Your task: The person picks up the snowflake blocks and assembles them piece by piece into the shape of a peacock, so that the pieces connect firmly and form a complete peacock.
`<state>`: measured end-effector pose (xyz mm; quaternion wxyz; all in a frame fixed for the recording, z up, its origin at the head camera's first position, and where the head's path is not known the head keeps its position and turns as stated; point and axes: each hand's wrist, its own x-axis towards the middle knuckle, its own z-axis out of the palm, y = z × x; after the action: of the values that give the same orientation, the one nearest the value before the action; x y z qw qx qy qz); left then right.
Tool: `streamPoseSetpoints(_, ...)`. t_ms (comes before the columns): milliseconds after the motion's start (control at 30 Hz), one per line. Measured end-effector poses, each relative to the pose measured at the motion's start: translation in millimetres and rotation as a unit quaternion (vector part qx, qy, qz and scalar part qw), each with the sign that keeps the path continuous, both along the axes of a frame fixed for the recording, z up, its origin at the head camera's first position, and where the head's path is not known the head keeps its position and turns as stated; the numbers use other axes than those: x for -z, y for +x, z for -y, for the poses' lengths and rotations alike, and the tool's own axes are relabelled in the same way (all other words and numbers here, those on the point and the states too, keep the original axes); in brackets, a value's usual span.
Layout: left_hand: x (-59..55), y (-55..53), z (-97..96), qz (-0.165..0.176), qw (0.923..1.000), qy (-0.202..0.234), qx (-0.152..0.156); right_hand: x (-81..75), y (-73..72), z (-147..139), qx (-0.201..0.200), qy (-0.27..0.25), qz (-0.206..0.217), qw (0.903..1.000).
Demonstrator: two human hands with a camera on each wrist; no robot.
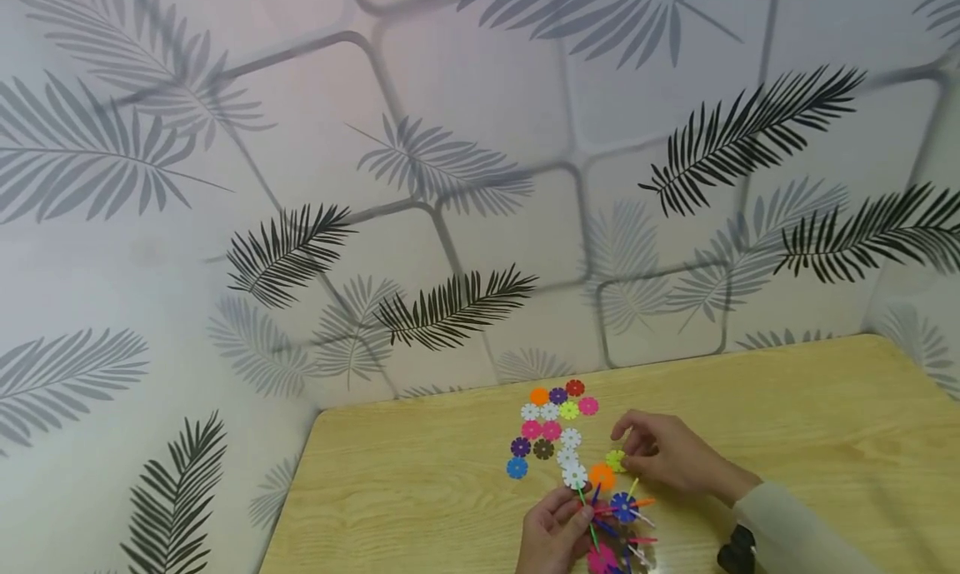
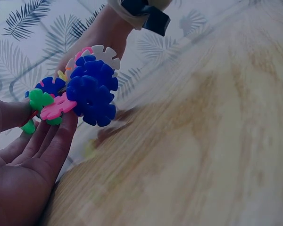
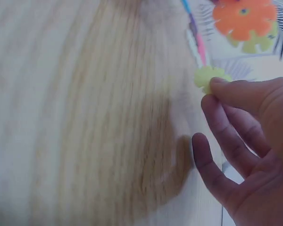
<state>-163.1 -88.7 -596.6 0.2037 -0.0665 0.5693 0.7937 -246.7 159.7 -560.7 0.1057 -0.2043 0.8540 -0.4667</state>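
My left hand [image 1: 553, 534] grips a cluster of interlocked plastic flower discs [image 1: 624, 507] above the table's near part. Blue, pink, green and white pieces of it show in the left wrist view, where the thumb and fingers hold a green disc [image 2: 40, 100] and a pink disc [image 2: 58, 107]. Right of the cluster, my right hand [image 1: 670, 455] pinches a yellow-green notched disc [image 3: 208, 77] between thumb and a fingertip, its other fingers spread loosely. An orange disc [image 1: 602, 477] stands out at the cluster's upper side, close to the yellow-green one.
Loose flower discs in several colours, among them a blue one [image 1: 517, 468] and a red one [image 1: 575, 387], lie flat beyond my hands on the wooden table [image 1: 405, 466]. White discs [image 1: 570, 438] lie nearer the cluster. A leaf-patterned wall [image 1: 487, 224] borders the table's far edge.
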Motion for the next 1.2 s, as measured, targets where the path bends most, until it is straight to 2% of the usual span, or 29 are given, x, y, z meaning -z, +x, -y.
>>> streamPoseSetpoints(133, 1.0, 0.4, -1.1, -0.002, 1.0000, -0.002, 0.001, -6.0, 11.4, -4, 0.034, -0.024, -0.001, 0.9992)
streamPoseSetpoints(233, 0.1, 1.3, -1.4, -0.014, 0.9999, 0.000, 0.002, -13.3, 18.6, -5, 0.043, -0.033, -0.004, 0.9985)
streamPoseSetpoints(400, -1.0, 2.0, -1.0, -0.017, 0.9998, 0.006, 0.004, -22.6, 28.8, -8, 0.031, -0.053, -0.003, 0.9981)
streamPoseSetpoints(633, 0.1, 2.1, -1.3, -0.015, 0.9999, -0.001, 0.003, -29.1, 39.0, -12, 0.017, -0.055, -0.046, 0.9973)
streamPoseSetpoints(867, -0.7, 4.9, -3.4, -0.028, 0.9996, 0.000, -0.003, -28.0, 42.1, -13, 0.003, -0.052, -0.064, 0.9966)
streamPoseSetpoints(1100, -0.9, 1.5, -2.3, -0.006, 0.9997, -0.021, 0.010, -27.6, 43.5, -12, 0.002, -0.029, -0.098, 0.9948)
streamPoseSetpoints(1200, -1.0, 1.2, -1.5, -0.010, 0.9994, -0.028, 0.016, -26.7, 44.3, -11, -0.006, -0.030, -0.100, 0.9945)
